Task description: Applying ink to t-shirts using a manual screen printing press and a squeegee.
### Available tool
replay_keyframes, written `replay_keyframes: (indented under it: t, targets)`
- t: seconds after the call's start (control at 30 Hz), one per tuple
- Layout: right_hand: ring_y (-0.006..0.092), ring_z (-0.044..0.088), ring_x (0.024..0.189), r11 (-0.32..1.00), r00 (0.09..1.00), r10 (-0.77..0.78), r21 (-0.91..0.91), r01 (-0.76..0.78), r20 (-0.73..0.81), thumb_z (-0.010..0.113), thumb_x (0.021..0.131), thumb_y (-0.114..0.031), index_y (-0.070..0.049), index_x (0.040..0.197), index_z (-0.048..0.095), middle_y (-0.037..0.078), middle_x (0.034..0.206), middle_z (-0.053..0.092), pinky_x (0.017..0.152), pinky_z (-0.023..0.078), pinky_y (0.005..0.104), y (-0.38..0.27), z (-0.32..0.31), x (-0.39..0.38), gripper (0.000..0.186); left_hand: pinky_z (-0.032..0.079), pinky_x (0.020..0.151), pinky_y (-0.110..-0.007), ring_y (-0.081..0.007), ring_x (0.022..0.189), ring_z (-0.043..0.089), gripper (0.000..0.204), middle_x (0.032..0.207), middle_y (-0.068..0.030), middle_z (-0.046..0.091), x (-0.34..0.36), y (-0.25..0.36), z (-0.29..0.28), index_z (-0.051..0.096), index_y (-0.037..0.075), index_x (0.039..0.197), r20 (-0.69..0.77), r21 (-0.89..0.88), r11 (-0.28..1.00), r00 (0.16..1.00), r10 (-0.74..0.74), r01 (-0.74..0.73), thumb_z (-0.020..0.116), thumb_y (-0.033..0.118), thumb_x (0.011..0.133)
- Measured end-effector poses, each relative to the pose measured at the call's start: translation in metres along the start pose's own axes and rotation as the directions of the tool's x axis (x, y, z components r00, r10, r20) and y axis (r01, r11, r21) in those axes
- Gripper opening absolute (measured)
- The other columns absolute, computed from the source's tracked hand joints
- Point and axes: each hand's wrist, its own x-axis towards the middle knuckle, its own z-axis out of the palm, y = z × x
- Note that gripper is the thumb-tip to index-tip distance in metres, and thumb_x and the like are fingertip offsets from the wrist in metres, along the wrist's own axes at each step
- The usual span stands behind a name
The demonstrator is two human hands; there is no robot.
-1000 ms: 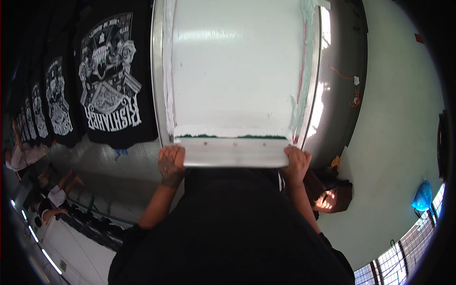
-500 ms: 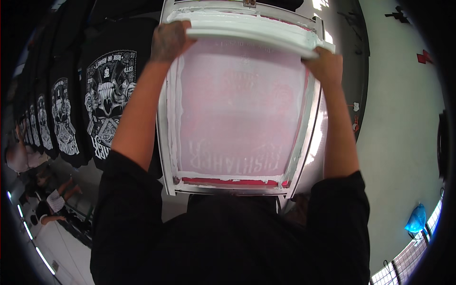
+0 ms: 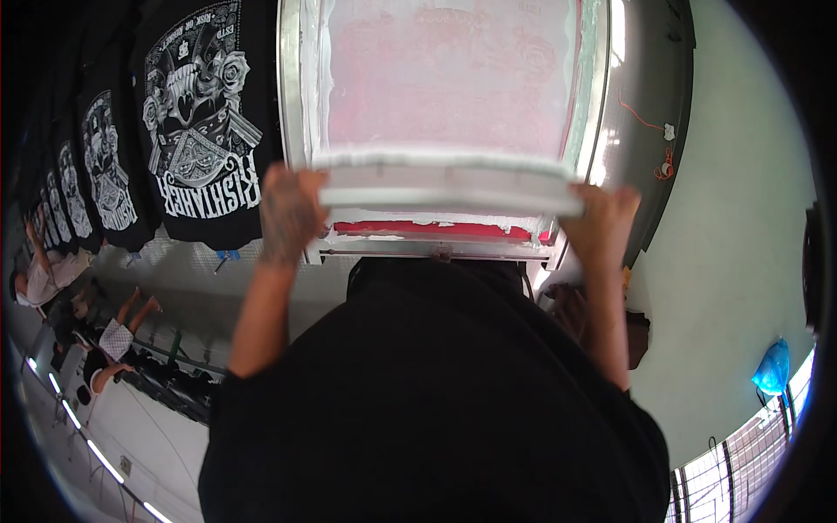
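Observation:
A long white squeegee (image 3: 445,185) lies across the near part of a screen-printing frame (image 3: 294,96), blurred by motion. My left hand (image 3: 292,209) is closed around its left end, and my right hand (image 3: 600,222) grips the right end. Beyond the squeegee stretches the pinkish mesh (image 3: 449,83), with white ink smeared along its sides. A strip of red (image 3: 436,229) edged with white ink shows between the squeegee and the frame's near bar. Whatever lies under the screen is hidden.
Black T-shirts (image 3: 196,122) with white skull prints stand in a row at left. Further left, other people (image 3: 113,340) are near a dark rack. An orange cord (image 3: 665,164) lies on the dark surface at right. A blue bag (image 3: 772,368) is at far right.
Both hands have pulled the squeegee from the far end of the screen to its near end, toward my body. My view has shifted, so the frame appears higher.

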Motion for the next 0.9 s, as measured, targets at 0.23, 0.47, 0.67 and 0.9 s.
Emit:
replay_keyframes:
  t: [0.23,0.47,0.67,0.9]
  targets:
    - [0.0221,0.07,0.09,0.981,0.993,0.063,0.177,-0.08,0.099,0.077,0.069,-0.012,-0.012,0.09,0.069,0.003,0.095,0.075,0.09,0.04,0.0435,-0.022,0.056,-0.088,0.023,0.053,0.083,-0.047,-0.0315,0.079,0.065,0.014,0.091,-0.011,0.07,-0.089,0.046,0.008,0.067,0.004,0.09,0.023,-0.155,0.986,0.998,-0.059,0.062,0.074,0.015,0.083]
    - [0.0224,0.07,0.091,0.985,0.986,0.044,0.17,-0.016,-0.158,0.075,0.074,-0.013,-0.01,0.088,0.068,0.005,0.096,0.075,0.088,0.039,0.0417,-0.02,0.088,-0.116,0.017,0.052,0.086,-0.048,-0.0313,0.09,0.065,0.021,0.095,-0.014,0.067,-0.105,0.057,0.025,0.069,0.001,0.097,-0.114,-0.13,0.99,0.991,-0.065,0.05,0.07,0.009,0.078]
    - [0.023,0.07,0.081,0.996,0.967,0.055,0.083,-0.035,-0.248,0.082,0.067,-0.012,-0.01,0.093,0.073,0.006,0.092,0.075,0.086,0.043,0.0388,0.016,0.072,0.048,0.027,0.051,0.077,-0.042,-0.0286,0.077,0.062,0.017,0.086,-0.0113,0.067,0.069,-0.014,0.043,0.071,0.004,0.09,-0.217,0.037,0.999,0.976,0.022,-0.014,0.075,0.013,0.077]
    - [0.0318,0.073,0.081,0.972,0.966,0.234,0.063,-0.228,-0.11,0.08,0.071,-0.039,-0.009,0.093,0.078,0.013,0.089,0.076,0.087,0.053,0.0401,0.042,0.018,0.273,0.037,0.056,0.078,-0.041,-0.0316,0.076,0.073,0.026,0.08,-0.0135,0.073,0.289,-0.108,0.037,0.072,0.011,0.089,-0.257,0.076,0.996,0.964,0.07,-0.052,0.084,0.031,0.077]
